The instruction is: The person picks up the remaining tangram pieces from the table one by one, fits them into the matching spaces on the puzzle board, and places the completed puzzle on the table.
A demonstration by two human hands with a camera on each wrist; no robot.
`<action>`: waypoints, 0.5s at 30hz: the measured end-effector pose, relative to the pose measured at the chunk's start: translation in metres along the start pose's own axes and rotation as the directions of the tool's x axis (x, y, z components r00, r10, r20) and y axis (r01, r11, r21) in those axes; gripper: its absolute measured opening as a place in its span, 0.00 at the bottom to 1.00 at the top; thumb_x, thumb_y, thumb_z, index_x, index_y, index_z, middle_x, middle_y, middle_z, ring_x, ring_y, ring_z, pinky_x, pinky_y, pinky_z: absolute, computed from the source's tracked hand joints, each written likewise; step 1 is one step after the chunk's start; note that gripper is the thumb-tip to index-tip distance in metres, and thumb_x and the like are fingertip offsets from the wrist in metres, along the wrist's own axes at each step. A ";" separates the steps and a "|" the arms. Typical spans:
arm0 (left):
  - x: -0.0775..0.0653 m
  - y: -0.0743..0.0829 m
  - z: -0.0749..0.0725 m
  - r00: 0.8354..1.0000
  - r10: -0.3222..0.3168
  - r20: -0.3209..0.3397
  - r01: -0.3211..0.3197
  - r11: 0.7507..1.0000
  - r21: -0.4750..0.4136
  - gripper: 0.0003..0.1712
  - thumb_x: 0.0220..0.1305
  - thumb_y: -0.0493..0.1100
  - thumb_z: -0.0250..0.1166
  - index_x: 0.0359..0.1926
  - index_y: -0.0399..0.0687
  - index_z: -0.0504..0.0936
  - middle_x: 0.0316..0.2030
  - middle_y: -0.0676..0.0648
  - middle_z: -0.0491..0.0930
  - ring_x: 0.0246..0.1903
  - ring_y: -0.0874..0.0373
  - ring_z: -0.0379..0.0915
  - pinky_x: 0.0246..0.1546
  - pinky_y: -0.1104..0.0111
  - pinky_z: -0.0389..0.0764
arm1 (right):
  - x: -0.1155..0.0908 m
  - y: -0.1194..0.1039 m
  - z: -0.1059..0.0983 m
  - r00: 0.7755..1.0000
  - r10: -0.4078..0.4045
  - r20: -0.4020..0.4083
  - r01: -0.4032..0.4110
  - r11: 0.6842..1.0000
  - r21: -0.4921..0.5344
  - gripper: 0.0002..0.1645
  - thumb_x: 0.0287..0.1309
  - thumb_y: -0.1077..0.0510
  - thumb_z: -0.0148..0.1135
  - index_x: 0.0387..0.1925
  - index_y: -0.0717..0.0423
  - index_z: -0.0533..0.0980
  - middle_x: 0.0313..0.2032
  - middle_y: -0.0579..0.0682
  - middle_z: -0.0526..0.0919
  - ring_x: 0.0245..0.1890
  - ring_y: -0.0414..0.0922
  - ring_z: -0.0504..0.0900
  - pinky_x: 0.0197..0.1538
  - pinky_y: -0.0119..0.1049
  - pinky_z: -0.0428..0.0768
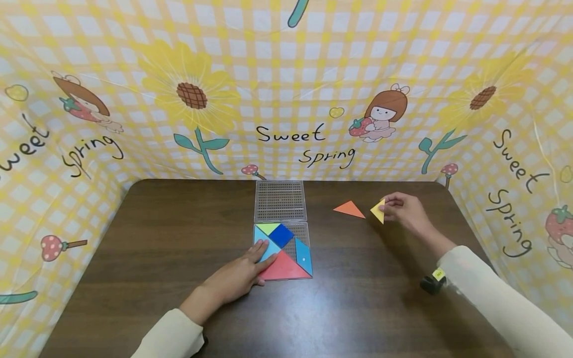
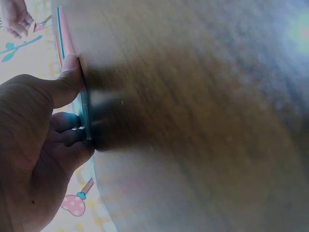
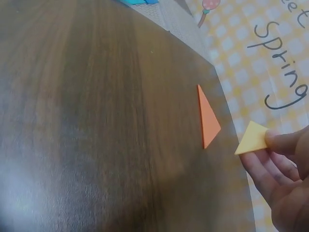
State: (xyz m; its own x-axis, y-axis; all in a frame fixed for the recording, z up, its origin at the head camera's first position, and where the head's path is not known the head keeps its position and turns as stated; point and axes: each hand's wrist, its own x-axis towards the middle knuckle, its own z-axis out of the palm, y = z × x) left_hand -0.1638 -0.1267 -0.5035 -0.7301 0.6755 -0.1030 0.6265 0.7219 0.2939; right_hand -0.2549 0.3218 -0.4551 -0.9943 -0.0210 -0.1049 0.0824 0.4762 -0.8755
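A clear hinged tangram case [image 1: 287,254] lies opened flat on the table. In it sit a red triangle [image 1: 286,267], a light blue triangle [image 1: 261,236], a light green triangle [image 1: 268,228], a dark blue square [image 1: 281,235] and a blue parallelogram [image 1: 302,255]. My left hand [image 1: 239,273] holds the case by its near left corner, with fingertips over the red and light blue triangles. To the right, my right hand [image 1: 405,211] pinches a yellow triangle [image 3: 252,138] between thumb and fingers. An orange triangle [image 1: 349,209] lies on the table left of it.
The case's perforated lid [image 1: 280,201] spreads toward the back edge of the brown table [image 1: 179,219]. A yellow checked cloth [image 1: 286,84] printed with flowers and lettering walls in the back and both sides.
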 end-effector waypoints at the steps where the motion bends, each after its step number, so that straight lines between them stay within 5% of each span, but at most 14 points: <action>1: 0.000 0.000 0.000 1.000 0.001 0.000 -0.001 1.000 -0.002 0.37 0.66 0.52 0.60 0.73 0.54 0.59 0.74 0.39 0.48 0.74 0.45 0.45 0.63 0.57 0.70 | 0.001 -0.002 0.001 1.000 -0.005 0.006 0.005 1.000 0.007 0.21 0.59 0.61 0.65 0.48 0.72 0.73 0.39 0.61 0.79 0.34 0.39 0.83 0.41 0.39 0.85; 15: 0.000 0.001 -0.001 1.000 0.008 -0.009 -0.008 1.000 0.002 0.36 0.67 0.52 0.60 0.72 0.53 0.60 0.74 0.37 0.49 0.73 0.44 0.46 0.62 0.57 0.71 | 0.007 -0.017 0.022 0.999 0.005 0.051 -0.006 1.000 0.011 0.20 0.57 0.63 0.67 0.49 0.69 0.75 0.42 0.66 0.79 0.35 0.42 0.83 0.45 0.46 0.84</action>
State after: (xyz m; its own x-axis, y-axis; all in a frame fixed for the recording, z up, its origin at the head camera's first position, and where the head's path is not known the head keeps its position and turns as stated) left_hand -0.1634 -0.1262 -0.5020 -0.7277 0.6797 -0.0916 0.6328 0.7169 0.2927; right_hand -0.2616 0.2942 -0.4519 -0.9890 -0.0635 -0.1333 0.0887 0.4663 -0.8802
